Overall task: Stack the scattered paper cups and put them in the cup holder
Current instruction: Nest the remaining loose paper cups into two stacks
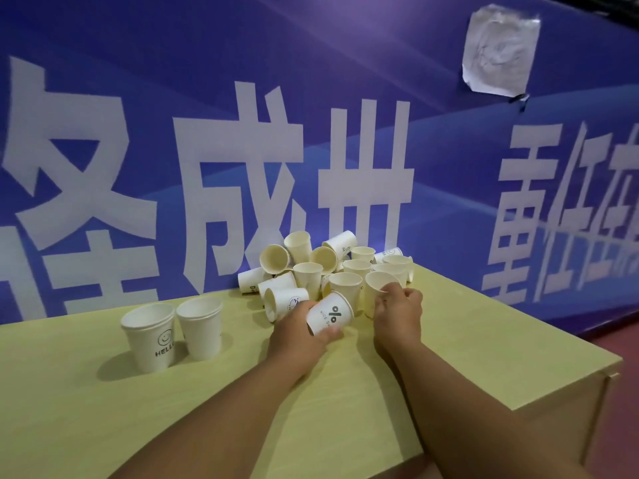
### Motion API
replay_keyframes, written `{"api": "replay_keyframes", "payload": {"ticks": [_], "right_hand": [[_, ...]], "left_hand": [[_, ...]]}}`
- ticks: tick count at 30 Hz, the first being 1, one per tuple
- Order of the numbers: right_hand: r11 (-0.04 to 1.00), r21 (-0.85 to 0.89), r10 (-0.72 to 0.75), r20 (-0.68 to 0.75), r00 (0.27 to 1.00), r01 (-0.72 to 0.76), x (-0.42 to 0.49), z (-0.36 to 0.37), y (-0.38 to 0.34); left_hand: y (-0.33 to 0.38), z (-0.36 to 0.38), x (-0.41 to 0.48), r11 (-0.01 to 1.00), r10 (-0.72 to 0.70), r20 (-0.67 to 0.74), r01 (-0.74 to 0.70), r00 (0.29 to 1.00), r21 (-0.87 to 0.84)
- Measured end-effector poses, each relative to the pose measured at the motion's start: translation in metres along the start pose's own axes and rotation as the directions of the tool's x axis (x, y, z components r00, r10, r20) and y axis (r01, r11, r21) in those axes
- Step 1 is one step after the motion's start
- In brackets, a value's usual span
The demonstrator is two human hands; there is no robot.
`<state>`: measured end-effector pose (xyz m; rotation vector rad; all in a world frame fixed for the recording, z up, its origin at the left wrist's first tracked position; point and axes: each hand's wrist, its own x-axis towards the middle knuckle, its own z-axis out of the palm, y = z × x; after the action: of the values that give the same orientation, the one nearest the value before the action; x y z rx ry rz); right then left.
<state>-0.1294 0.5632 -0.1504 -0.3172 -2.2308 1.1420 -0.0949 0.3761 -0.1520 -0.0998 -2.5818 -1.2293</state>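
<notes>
The left hand (300, 326) is closed around a tilted "NICE DAY" cup (330, 314), lifted just above the pale wooden table (449, 347). The right hand (397, 307) pinches the rim of an upright cup (378, 288) at the edge of the scattered pile (321, 267) — two short stacks (173, 331) stand apart to the left.
</notes>
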Motion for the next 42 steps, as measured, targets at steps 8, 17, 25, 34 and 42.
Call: {"api": "replay_keyframes", "payload": {"ticks": [8, 17, 25, 34, 42], "right_hand": [[0.983, 0.173, -0.066, -0.022, 0.998, 0.069, -0.029, -0.009, -0.062], [0.931, 0.214, -0.332, 0.17, 0.928, 0.295, -0.089, 0.043, -0.166], [0.912, 0.144, -0.409, 0.365, 0.836, 0.383, -0.111, 0.089, -0.195], [0.898, 0.094, -0.422, 0.464, 0.779, 0.43, -0.112, 0.101, -0.186], [0.912, -0.011, -0.337, 0.547, 0.766, 0.41, -0.116, 0.104, -0.186]], "left_hand": [[-0.001, -0.074, -0.033, 0.982, -0.044, -0.129, 0.02, 0.991, -0.187], [-0.032, -0.193, -0.047, 0.988, -0.111, -0.401, 0.057, 0.91, -0.144], [-0.078, -0.24, -0.04, 0.978, -0.202, -0.461, 0.155, 0.864, -0.137], [-0.094, -0.229, -0.027, 0.965, -0.219, -0.318, 0.158, 0.922, -0.208], [-0.093, -0.225, -0.017, 0.978, -0.162, -0.252, 0.122, 0.954, -0.167]]}}
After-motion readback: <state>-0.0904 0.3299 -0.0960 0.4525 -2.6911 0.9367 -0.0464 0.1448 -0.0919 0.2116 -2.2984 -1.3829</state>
